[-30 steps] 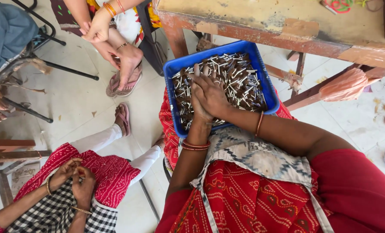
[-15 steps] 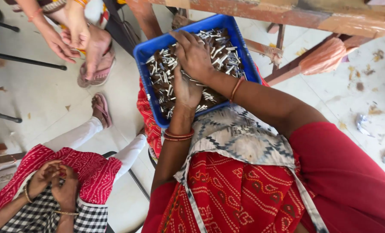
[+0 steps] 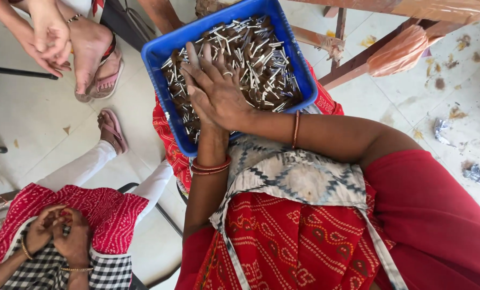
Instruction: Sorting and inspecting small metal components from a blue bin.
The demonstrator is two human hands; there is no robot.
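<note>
Hundreds of small dark-and-silver pieces (image 3: 261, 70) fill the blue tray (image 3: 304, 88) on our lap

We have our right hand (image 3: 218, 94) spread flat over the heap, our left hand (image 3: 197, 115) tucked under it, mostly hidden, so we cannot tell its grip; the pieces look light, stiff and loose, likely to slide, best pinched a few at a time

The left hand (image 3: 210, 126) was largely covered by the right hand (image 3: 218, 91), so its grip could not be made out. The blue tray (image 3: 167, 48) was cut off at the top edge, and its small pieces (image 3: 267, 64) were too fine to identify.
</note>
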